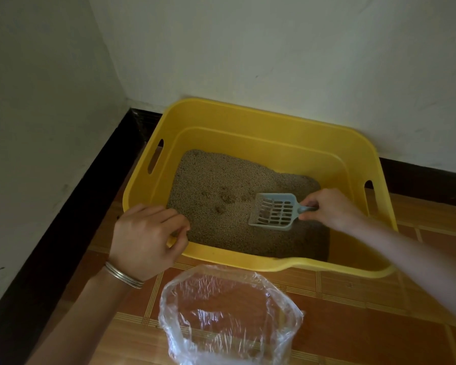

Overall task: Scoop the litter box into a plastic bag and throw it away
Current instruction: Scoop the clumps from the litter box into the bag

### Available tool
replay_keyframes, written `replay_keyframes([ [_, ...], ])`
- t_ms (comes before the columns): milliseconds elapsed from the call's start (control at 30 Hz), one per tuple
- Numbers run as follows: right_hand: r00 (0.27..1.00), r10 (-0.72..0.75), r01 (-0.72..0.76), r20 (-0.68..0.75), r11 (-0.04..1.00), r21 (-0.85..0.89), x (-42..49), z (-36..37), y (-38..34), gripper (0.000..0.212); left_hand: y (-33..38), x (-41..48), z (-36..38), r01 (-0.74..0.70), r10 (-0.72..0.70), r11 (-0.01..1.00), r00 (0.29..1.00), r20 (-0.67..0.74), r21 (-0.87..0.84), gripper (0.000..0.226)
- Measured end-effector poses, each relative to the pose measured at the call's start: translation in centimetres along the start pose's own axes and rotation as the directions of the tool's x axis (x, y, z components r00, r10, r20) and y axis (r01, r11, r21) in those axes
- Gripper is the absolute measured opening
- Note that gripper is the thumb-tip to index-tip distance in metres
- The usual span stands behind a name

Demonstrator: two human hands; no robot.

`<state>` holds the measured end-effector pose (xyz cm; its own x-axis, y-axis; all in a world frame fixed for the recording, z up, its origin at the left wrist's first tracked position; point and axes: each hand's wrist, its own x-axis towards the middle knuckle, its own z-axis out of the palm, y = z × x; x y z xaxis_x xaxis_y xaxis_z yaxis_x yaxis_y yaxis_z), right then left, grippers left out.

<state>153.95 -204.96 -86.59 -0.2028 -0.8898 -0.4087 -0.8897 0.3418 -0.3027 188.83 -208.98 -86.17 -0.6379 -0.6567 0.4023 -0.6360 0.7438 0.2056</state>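
Inside the yellow litter box [248,114], my right hand [329,209] grips the handle of the scoop [273,210], its blade pointing left at the clumps [225,200] just beyond, while my left hand [145,233] holds the near rim, closest to the open plastic bag [221,330].

Dim, diffuse light; my view darkens toward its corners. The wall corner [108,51] bows with wide-angle distortion, my right forearm [411,262] is blurred, and glare flecks the plastic bag [229,320].

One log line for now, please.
stage: scooping | right hand holds grey-blue slotted plastic scoop in beige litter | left hand at near rim of yellow plastic litter box, grip unclear | clear plastic bag open before box
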Motion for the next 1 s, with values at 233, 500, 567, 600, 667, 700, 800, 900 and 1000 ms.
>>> replay_keyframes([
  [233, 0.997, -0.073, 0.074, 0.024, 0.996, -0.049, 2.2, 1.0, -3.0, 0.028, 0.1, 0.0, 0.0, 0.009, -0.009, 1.000, 1.000, -0.004, -0.001, 0.016],
  [500, 0.989, -0.148, 0.147, 0.000, 0.984, 0.103, 4.0, 2.5, -5.8, 0.026, 0.0, 0.0, 0.0, 0.012, -0.012, 1.000, 1.000, 0.000, -0.015, 0.013],
  [567, 0.987, -0.159, 0.158, -0.003, 0.979, 0.129, 4.6, 2.9, -6.5, 0.026, -0.1, 0.1, 0.0, 0.006, -0.006, 1.000, 1.000, 0.005, -0.013, 0.014],
  [600, 0.987, -0.162, 0.161, -0.002, 0.977, 0.137, 4.9, 3.1, -6.9, 0.027, -0.1, 0.1, 0.0, 0.003, -0.003, 1.000, 1.000, 0.008, -0.010, 0.014],
  [667, 0.984, -0.177, 0.177, -0.008, 0.973, 0.148, 5.4, 3.5, -7.6, 0.026, -0.1, 0.1, -0.1, 0.000, 0.000, 1.000, 1.000, 0.012, -0.005, 0.014],
  [700, 0.982, -0.187, 0.187, -0.015, 0.970, 0.155, 5.7, 3.7, -8.0, 0.026, -0.1, 0.2, -0.1, 0.001, -0.001, 1.000, 1.000, 0.015, -0.004, 0.014],
  [800, 0.978, -0.206, 0.211, -0.045, 0.962, 0.172, 6.3, 4.1, -9.2, 0.028, -0.1, 0.1, -0.1, 0.008, -0.008, 1.000, 1.000, 0.019, -0.006, 0.014],
  [900, 0.975, -0.211, 0.221, -0.072, 0.956, 0.192, 7.0, 4.7, -10.3, 0.028, -0.2, 0.1, -0.1, 0.011, -0.011, 1.000, 1.000, 0.027, -0.015, 0.014],
  [1000, 0.975, -0.202, 0.217, -0.089, 0.949, 0.229, 7.8, 5.3, -11.2, 0.028, -0.2, 0.1, 0.0, 0.016, -0.016, 1.000, 0.999, 0.033, -0.019, 0.013],
])
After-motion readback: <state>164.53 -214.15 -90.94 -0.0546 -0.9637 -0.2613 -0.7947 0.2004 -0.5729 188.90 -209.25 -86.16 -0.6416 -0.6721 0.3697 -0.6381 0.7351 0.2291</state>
